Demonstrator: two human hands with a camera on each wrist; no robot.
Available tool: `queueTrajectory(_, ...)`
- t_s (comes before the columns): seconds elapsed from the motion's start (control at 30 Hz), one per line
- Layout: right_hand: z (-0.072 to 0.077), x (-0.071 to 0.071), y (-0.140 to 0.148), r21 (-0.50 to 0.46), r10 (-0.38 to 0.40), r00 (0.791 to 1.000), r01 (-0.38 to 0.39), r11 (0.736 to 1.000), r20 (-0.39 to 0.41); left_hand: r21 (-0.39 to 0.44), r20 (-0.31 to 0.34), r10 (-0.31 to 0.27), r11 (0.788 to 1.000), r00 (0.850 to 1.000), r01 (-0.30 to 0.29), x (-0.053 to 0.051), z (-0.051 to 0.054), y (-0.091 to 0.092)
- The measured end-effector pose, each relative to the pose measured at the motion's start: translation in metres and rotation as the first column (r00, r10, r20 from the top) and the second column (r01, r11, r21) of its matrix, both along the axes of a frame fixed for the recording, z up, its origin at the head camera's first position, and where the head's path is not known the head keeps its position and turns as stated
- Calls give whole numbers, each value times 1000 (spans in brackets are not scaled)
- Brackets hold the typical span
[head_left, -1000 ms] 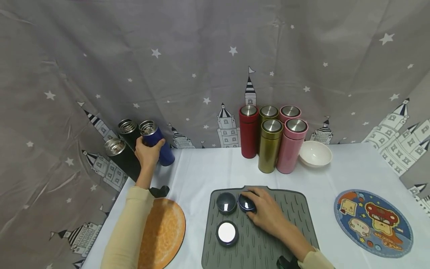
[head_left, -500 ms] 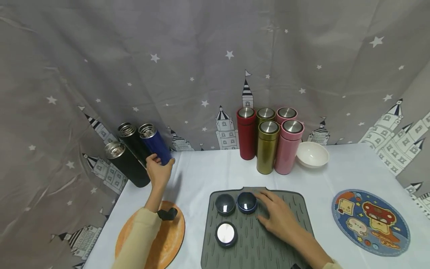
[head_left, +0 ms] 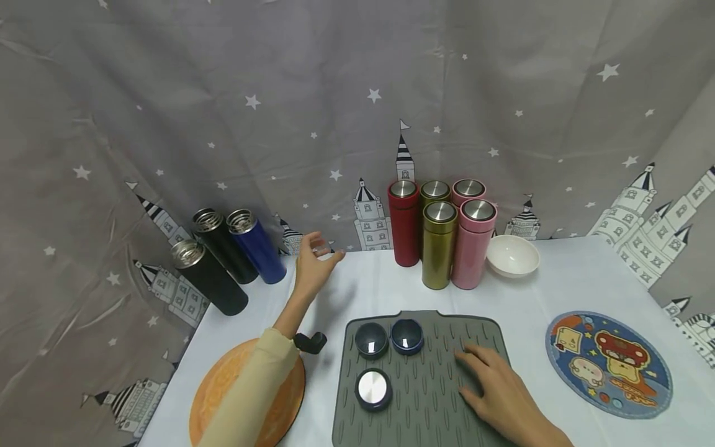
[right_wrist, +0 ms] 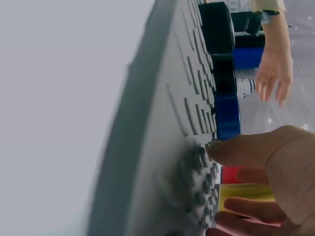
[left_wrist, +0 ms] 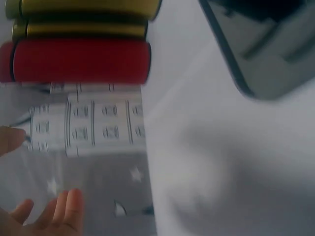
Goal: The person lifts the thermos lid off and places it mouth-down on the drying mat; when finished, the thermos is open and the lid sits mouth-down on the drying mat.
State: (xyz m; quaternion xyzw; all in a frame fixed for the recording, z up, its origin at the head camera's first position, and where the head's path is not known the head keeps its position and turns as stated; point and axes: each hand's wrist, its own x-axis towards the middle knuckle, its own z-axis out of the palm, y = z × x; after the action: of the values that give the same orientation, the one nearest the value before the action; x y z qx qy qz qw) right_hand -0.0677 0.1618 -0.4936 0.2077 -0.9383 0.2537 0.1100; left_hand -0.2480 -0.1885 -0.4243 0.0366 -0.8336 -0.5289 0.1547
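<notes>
My left hand (head_left: pixel 315 267) is in the air, holding nothing, with its fingers loosely bent. The lidless blue thermos bottle (head_left: pixel 257 248) stands to its left, beside two lidless black thermos bottles (head_left: pixel 223 245) (head_left: pixel 209 279). My right hand (head_left: pixel 499 391) hovers or rests over the right side of the grey ridged mat (head_left: pixel 436 403); contact cannot be told. Its fingers are relaxed and grip nothing. On the mat's left lie a black lid (head_left: pixel 371 340), a dark blue lid (head_left: pixel 407 336), and a dark lid with a bright top (head_left: pixel 373 389).
Behind the mat stand capped bottles: a red one (head_left: pixel 404 226), gold ones (head_left: pixel 438 248) and pink ones (head_left: pixel 473 248). A white bowl (head_left: pixel 512 256) sits beside them. An orange round mat (head_left: pixel 290 397) lies at left, a blue cartoon mat (head_left: pixel 609 366) at right. A grey curtain (head_left: pixel 313 93) hangs behind.
My left hand has let go of the blue thermos bottle and moved right. The right hand has released the dark blue lid and drawn back toward the mat's right side.
</notes>
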Motion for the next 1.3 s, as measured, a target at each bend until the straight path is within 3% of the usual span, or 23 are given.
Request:
queueTrajectory(0.13, -1, 12, 12, 26, -31, 999, 31, 999, 17, -11, -7, -94, 996, 996, 94, -11, 5, 24)
queueTrajectory(0.27, -4, 22, 25, 58, -56, 998, 56, 997, -16, -37, -16, -173, 984, 985, 173, -22, 13, 45)
queueTrajectory(0.4, -8, 26, 34, 70, -50, 993, 58, 996, -108, -56, -18, -221, 974, 975, 220, -33, 17, 59)
queueTrajectory(0.5, -9, 27, 36, 58, -66, 990, 74, 996, -121, -64, -13, -243, 968, 970, 242, -41, 19, 68)
queueTrajectory(0.73, -13, 35, 37, 91, -102, 995, 102, 991, -13, -36, 24, -263, 964, 964, 264, -59, 16, 91)
queueTrajectory(0.97, -19, 36, 36, 90, -104, 993, 109, 990, -59, 4, 11, -275, 961, 961, 275, -73, 8, 109)
queueTrajectory(1.1, -20, 35, 37, 116, -123, 992, 127, 985, -39, -13, 34, -313, 949, 949, 314, -77, 3, 114)
queueTrajectory(1.2, -22, 36, 36, 138, -135, 991, 135, 981, -12, -48, 37, -301, 952, 953, 303, -76, 1, 116)
queueTrajectory(1.3, -21, 36, 35, 152, -141, 990, 142, 978, -13, -90, -1, -274, 958, 962, 273, -78, 0, 117)
